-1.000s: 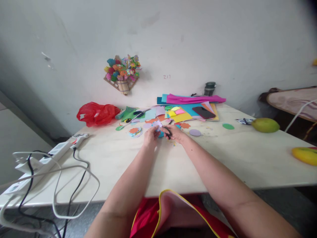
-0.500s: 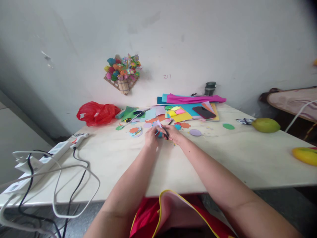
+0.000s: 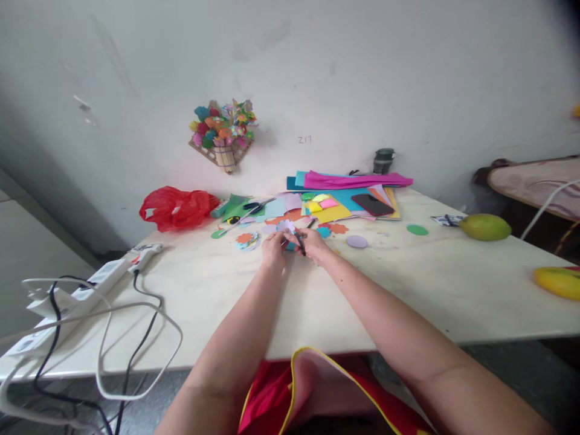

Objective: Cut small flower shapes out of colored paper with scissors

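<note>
Close together over the middle of the table, my left hand (image 3: 273, 248) pinches a pale purple paper piece (image 3: 285, 226) with a scalloped edge. My right hand (image 3: 312, 243) is closed on black-handled scissors (image 3: 301, 243), whose blades are at the purple paper. Under the hands a bit of blue paper shows. Left of them lies a small pile of cut paper shapes (image 3: 247, 240) with an orange one on top. A purple paper oval (image 3: 357, 241) and an orange scalloped piece (image 3: 339, 229) lie to the right.
Coloured sheets (image 3: 338, 208), a dark phone (image 3: 372, 205) and another pair of scissors (image 3: 254, 207) lie at the back. A red plastic bag (image 3: 177, 208) sits back left. Power strips (image 3: 72, 302) and cables occupy the left side. A green mango (image 3: 486, 227) and a yellow one (image 3: 557, 283) lie right.
The purple paper has turned in my left hand and shows more of its scalloped edge. The scissors in my right hand have shifted slightly. The whole view has moved a little.
</note>
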Action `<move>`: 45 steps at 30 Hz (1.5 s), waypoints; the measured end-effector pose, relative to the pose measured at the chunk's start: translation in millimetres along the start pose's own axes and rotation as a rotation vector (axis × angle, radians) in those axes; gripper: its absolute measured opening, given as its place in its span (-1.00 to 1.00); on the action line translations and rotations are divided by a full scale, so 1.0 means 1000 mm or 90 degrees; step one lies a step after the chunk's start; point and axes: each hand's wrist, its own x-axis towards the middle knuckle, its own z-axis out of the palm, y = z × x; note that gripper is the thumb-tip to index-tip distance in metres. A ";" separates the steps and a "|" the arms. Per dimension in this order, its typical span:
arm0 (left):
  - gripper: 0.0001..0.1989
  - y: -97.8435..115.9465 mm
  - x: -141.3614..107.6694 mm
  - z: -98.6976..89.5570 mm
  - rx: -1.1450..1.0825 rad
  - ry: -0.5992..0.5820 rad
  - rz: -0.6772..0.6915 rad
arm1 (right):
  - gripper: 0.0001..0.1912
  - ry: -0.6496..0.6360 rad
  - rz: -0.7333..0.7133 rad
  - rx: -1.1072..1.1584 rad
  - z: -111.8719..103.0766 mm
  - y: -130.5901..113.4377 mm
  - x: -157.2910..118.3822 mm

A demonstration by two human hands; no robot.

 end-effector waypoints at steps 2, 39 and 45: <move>-0.75 0.003 0.004 -0.004 0.025 0.009 -0.005 | -0.68 0.006 -0.008 -0.003 -0.004 -0.002 0.002; -0.79 0.016 0.007 -0.014 0.128 -0.195 -0.072 | -0.70 -0.011 -0.089 0.029 -0.032 -0.012 0.007; -0.79 0.015 0.009 -0.017 0.110 -0.199 -0.069 | -0.71 -0.004 -0.074 0.034 -0.029 -0.013 0.006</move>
